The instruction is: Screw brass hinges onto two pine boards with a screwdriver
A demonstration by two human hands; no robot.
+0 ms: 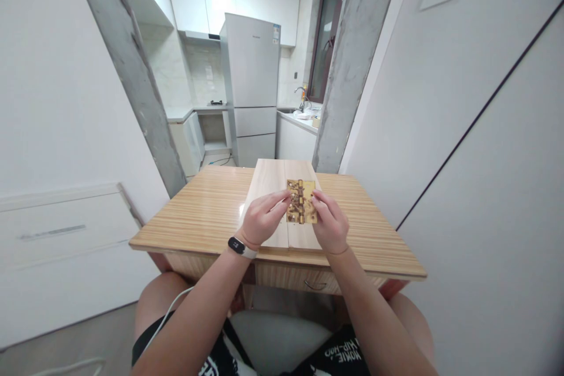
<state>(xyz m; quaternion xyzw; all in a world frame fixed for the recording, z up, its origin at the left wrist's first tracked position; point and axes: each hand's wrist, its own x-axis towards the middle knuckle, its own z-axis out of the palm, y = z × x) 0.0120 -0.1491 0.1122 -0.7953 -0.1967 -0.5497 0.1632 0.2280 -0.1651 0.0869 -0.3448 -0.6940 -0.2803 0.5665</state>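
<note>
A brass-coloured hinge (301, 201) is opened flat, its knuckle running up the middle and holes in its leaves. My left hand (265, 215) pinches the left leaf between thumb and fingers. On the other side, my right hand (329, 221) grips the edge of the right leaf. The hinge is held over two pale wooden boards (269, 179) that lie side by side, their long edges together. Small dark marks show on the boards near the hinge. A watch band is on my left wrist.
The boards rest on a wood-grain table (189, 211) with a drawer handle (315, 286) at its front. My legs are beneath the table edge. Beyond stand a fridge (255, 64), a sink counter and grey door posts.
</note>
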